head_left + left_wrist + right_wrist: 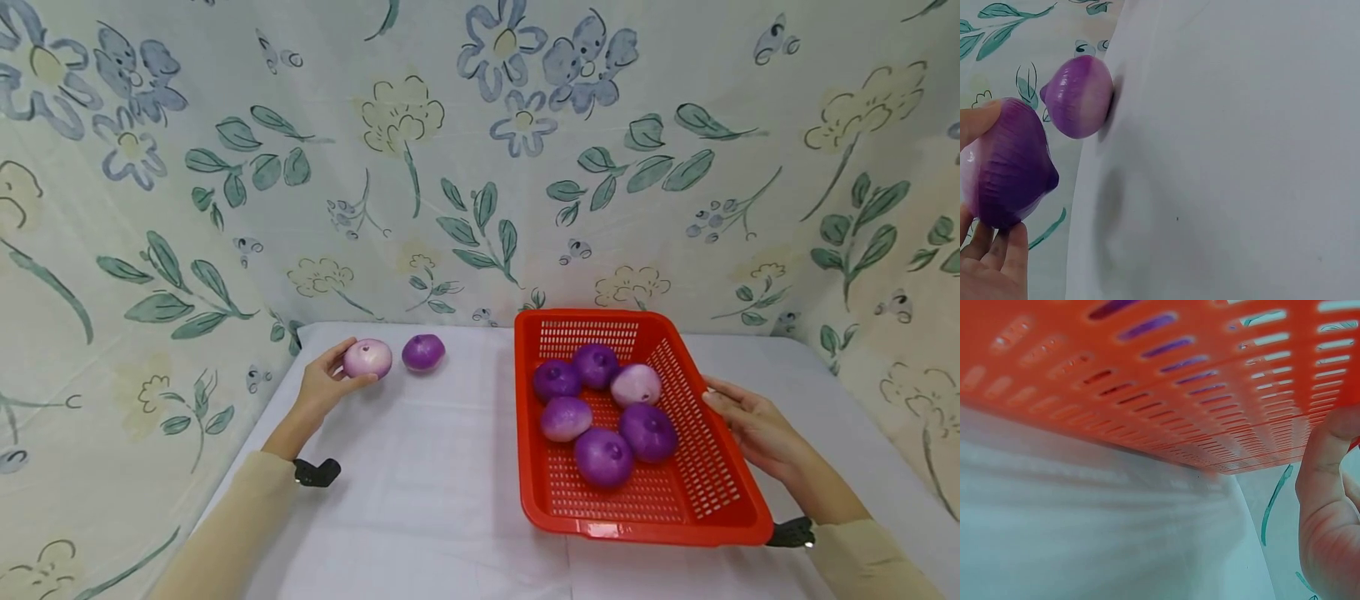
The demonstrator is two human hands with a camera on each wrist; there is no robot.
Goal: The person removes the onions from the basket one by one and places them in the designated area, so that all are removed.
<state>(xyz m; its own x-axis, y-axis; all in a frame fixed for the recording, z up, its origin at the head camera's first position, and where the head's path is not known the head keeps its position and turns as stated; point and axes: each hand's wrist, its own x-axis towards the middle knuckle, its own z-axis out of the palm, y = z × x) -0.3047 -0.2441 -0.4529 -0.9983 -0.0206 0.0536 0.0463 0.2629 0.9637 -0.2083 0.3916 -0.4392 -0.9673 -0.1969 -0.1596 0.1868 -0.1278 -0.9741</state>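
Nearest the camera, two beige sleeves [225,533] reach in from the lower corners, each with a dark wrist device [317,472] at its cuff. The left hand [318,392] pinches a pale-sided onion [367,358] between thumb and fingers, and the shadow in the left wrist view suggests it is off the white cloth [442,475]. Just beside it, a purple onion [423,353] lies on the cloth near its far edge. The right hand [761,429] grips the right rim of a red basket [525,417], which holds six more onions [604,457] grouped together; whether the basket's base sits fully on the cloth cannot be told. The held onion looks smooth and rounded, so a loose pinch could let it slip, and a knock from it might roll its neighbour off the far edge. An uneven pull on the rim could tip the basket and set its load rolling. No brand, label or writing can be read; the backdrop [480,325] carries only painted flowers and leaves.
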